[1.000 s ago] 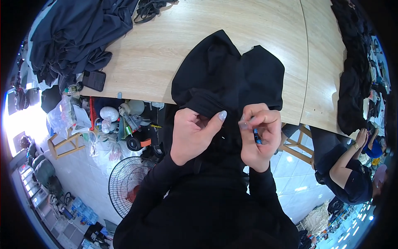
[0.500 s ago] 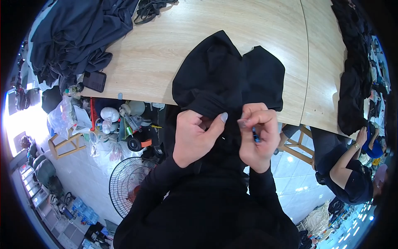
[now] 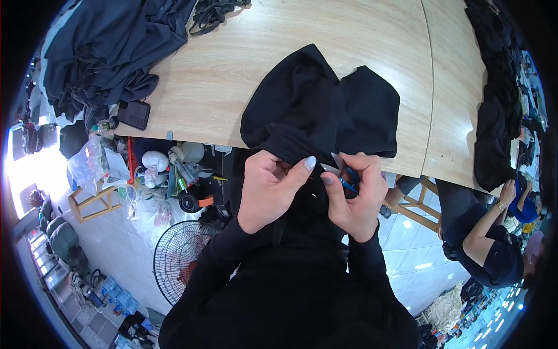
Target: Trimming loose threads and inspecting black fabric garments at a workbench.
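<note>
Beneath you runs a pale wooden table, with a heap of dark cloth at its far left and a black phone near that edge. Your black garment lies bunched on the near edge, its hem drooping toward you. Your left hand pinches that hem, thumb extended. Your right hand is curled tight around small blue-handled snips, touching the fabric just beside your left thumb.

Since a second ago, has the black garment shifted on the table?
No. The black garment lies at the same spot against the wooden table edge.
</note>
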`<action>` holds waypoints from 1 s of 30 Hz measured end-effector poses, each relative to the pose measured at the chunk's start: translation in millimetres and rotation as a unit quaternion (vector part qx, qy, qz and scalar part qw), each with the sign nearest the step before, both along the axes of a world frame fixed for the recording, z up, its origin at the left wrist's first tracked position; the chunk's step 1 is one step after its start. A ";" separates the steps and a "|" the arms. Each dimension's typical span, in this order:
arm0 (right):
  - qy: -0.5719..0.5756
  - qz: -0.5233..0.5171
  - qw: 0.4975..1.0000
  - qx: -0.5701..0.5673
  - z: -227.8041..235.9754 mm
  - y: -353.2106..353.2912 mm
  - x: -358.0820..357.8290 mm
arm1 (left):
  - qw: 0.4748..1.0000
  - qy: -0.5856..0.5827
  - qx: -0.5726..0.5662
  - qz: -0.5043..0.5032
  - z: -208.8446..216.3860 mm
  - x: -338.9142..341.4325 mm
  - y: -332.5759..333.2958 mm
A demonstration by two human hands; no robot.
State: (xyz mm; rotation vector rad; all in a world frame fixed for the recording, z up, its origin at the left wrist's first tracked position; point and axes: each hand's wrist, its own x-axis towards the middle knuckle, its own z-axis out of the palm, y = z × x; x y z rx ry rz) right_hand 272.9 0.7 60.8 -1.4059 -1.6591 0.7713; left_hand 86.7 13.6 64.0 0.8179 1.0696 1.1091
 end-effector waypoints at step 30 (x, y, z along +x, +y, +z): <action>0.002 -0.005 1.000 0.002 -1.0 7.5 -4.0 | 0.999 -0.041 0.005 0.005 -2.7 3.3 -2.5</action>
